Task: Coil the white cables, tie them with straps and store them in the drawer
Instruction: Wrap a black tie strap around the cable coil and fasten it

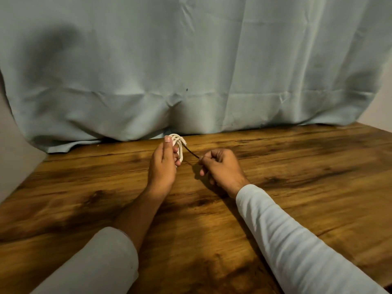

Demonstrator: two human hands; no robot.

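Observation:
A small coil of white cable (179, 145) stands upright above the wooden table (297, 166), held in my left hand (163, 164), whose thumb presses its top loop. A thin dark strap (192, 153) runs taut from the coil's right side down to my right hand (220, 166), which pinches its free end between closed fingers. The two hands are a short distance apart, just in front of the cloth. Most of the coil's lower part is hidden behind my left fingers. No drawer is in view.
A pale green cloth (191, 71) hangs as a backdrop and rests on the table's far edge. Bare wall shows at the far left and far right. White sleeves cover both forearms in the foreground.

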